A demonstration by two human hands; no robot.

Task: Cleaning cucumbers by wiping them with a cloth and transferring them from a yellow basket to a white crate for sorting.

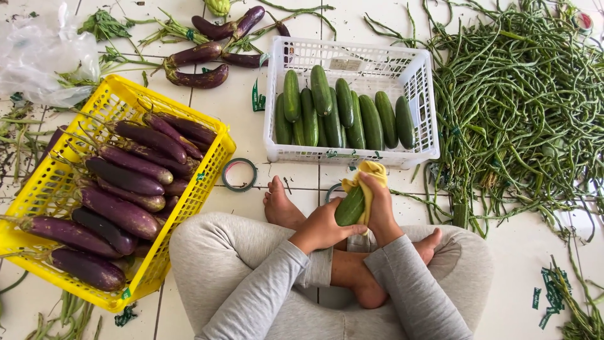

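Lower centre of the frame: the person sits cross-legged on white floor tiles. The left hand is wrapped around the lower end of one cucumber, fingers pressed to its skin. The right hand presses a yellow cloth against the cucumber's upper side, fingers curled over the fabric. The cucumber is held above the lap, just below the white basket.

Handling judgement: the cucumber looks firm, smooth and of moderate weight; its skin is likely slick if damp. A hold round the mid-body or the lower end appears soundest. The cloth is soft and limp.

Count:
- Cucumbers in the white basket, upper centre: about ten visible, lying side by side; some overlap, so the figure is approximate.
- Eggplants in the yellow basket, left: roughly a dozen.
- Loose eggplants, top centre-left: about six.
- Tape rolls: one between the baskets; a second partly hidden behind the cucumber.
- Long beans, right: a large uncounted heap.
- Clear plastic bag, upper left: one.
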